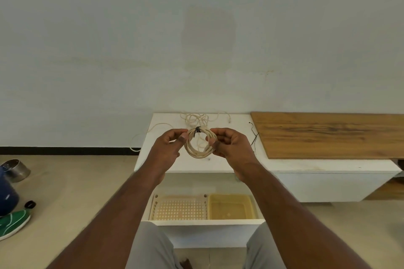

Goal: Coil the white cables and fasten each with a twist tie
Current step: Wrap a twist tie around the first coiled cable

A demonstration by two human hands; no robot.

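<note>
A coiled white cable (197, 153) hangs in the air above the white table (220, 165), held between both hands. A black twist tie (197, 130) is wrapped round the top of the coil. My left hand (169, 145) pinches the coil's left side with thumb and fingers. My right hand (228, 144) grips its right side. Behind the coil, a loose tangle of white cable (197, 118) lies at the table's far edge, one strand trailing off the left side. More black twist ties (254, 137) lie to the right of my right hand.
A wooden board (328, 135) covers the table's right part. Under the table stand a perforated basket (180, 208) and a yellow tub (231, 206). On the floor at left are a metal bowl (16, 170), a blue container (6, 196) and a green shoe (13, 223).
</note>
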